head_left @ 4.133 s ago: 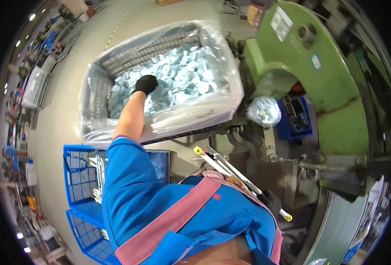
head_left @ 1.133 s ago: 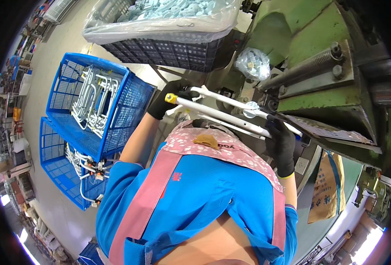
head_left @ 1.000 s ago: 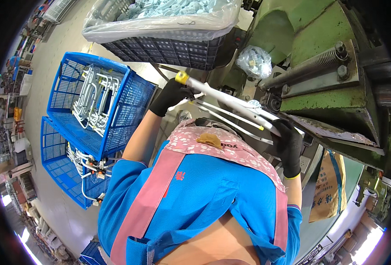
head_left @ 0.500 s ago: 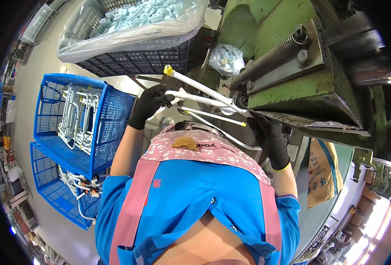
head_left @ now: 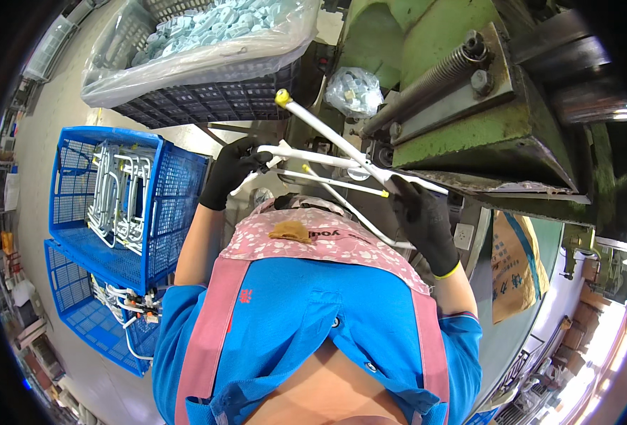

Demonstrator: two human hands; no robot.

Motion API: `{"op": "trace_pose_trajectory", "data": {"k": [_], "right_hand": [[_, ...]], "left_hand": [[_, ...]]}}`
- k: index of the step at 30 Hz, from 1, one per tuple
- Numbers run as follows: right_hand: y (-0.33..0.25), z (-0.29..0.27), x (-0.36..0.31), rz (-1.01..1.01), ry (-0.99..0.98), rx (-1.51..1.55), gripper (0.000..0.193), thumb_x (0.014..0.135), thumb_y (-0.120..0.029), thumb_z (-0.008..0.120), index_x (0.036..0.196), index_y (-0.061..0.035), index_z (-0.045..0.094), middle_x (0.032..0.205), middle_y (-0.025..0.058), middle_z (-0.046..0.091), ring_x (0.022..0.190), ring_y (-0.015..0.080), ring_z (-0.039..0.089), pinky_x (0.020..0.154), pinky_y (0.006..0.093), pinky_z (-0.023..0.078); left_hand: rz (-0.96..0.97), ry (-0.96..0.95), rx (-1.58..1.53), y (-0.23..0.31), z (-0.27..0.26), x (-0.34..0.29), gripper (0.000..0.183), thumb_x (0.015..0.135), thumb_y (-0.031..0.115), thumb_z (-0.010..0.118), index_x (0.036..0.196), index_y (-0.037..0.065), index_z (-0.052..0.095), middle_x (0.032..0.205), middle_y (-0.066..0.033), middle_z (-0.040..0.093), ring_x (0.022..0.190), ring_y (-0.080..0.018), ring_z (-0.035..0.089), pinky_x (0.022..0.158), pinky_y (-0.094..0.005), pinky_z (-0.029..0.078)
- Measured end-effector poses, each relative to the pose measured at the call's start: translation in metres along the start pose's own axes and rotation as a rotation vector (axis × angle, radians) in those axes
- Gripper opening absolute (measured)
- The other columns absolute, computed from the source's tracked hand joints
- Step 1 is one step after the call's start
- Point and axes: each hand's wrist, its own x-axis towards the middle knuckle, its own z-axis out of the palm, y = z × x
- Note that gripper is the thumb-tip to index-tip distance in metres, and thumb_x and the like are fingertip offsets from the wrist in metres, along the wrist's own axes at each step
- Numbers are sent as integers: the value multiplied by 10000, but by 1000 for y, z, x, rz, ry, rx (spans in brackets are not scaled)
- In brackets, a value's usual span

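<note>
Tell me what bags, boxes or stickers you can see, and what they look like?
Clear plastic liner: in the dark crate at the top, filled with pale blue pieces.
Small clear bag: beside the green machine, knotted, pale blue pieces inside.
Brown paper sack: at the right, under the machine, dark print.

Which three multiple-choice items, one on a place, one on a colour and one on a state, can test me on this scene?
1. Where are the blue crates?
A. on the person's left
B. on top of the green machine
C. behind the person

2. What colour are the gloves on the left hand and right hand?
A. white
B. black
C. red

3. How is the white frame?
A. lying in a crate
B. on the floor
C. held by both hands at the green machine

Answers: 1 A, they sit left of the left arm. 2 B, both gloves are dark. 3 C, each hand grips a tube.
</note>
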Motion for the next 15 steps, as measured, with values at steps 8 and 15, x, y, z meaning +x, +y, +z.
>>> {"op": "trace_pose_trajectory", "data": {"k": [8,15], "right_hand": [[-14,29,-25,47,-32,202,535,851,-158,615,1313,28,421,911,286,617,784,437,611,677,472,485],[-8,56,-39,150,-103,153,331,833,-179,583,1157,-121,618,794,153,613,613,319,605,532,418,466]], "left_hand": [[64,35,163,-10,-6,1,257,821,102,711,1039,-18,648,816,-32,659,724,-112,602,630,-252,473],[234,-96,497,-7,-19,10,261,867,120,596,1092,-9,625,866,-104,666,711,-147,584,657,-308,473]]}}
